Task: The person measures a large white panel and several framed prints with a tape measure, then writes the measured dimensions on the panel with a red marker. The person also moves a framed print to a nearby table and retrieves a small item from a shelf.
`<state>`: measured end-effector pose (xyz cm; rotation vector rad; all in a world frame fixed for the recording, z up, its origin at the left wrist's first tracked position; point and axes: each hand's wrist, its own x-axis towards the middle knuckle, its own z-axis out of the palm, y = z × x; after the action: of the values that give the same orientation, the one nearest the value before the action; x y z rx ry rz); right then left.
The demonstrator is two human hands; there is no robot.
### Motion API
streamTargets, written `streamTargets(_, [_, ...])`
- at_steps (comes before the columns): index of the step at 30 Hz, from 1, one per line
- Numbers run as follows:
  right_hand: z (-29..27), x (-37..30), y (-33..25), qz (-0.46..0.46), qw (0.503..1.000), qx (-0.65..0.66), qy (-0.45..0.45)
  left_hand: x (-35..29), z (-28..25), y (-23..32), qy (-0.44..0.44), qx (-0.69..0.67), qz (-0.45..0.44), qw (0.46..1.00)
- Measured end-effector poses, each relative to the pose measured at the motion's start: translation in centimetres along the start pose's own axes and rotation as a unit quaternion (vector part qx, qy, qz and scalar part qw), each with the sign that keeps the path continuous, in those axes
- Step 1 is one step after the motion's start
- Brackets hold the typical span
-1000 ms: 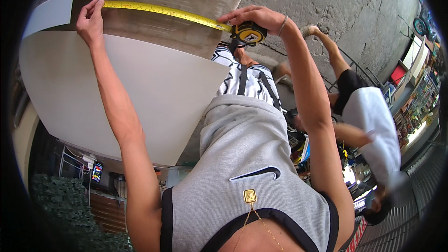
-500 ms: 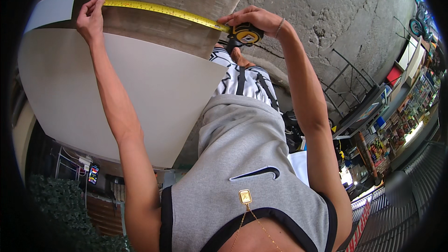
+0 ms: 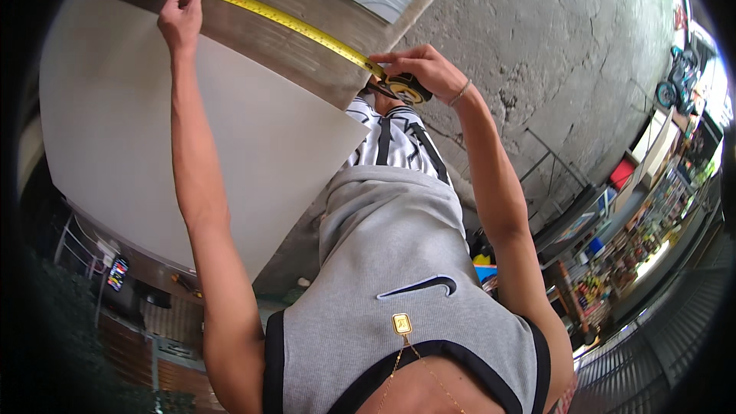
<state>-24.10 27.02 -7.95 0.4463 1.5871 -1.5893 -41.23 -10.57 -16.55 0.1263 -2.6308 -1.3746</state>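
Cracked grey concrete (image 3: 567,38) fills the upper right of the frame, with a large pale board (image 3: 153,146) at the left. Across the board's top edge runs a yellow tape measure blade (image 3: 291,24). At the upper left, the left hand (image 3: 181,15) pinches the blade's end. Near top centre, the right hand (image 3: 422,69) is closed around the black-and-yellow tape case (image 3: 408,89).
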Motion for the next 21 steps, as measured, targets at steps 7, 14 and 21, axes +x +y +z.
streamTargets(7, [-1.4,-0.4,-4.1,-0.024,0.985,-0.171,-0.016,-4.3,-2.5,2.1,0.042,0.075,-0.023,0.996])
streamTargets(14, [-5.5,-0.6,-12.8,0.030,0.901,-0.396,-0.171,-17.7,-7.6,10.4,0.065,0.100,-0.150,0.981])
streamTargets(21, [-3.1,-4.8,-23.8,-0.038,0.763,-0.613,-0.201,-30.5,-13.3,22.4,0.153,0.020,-0.290,0.945])
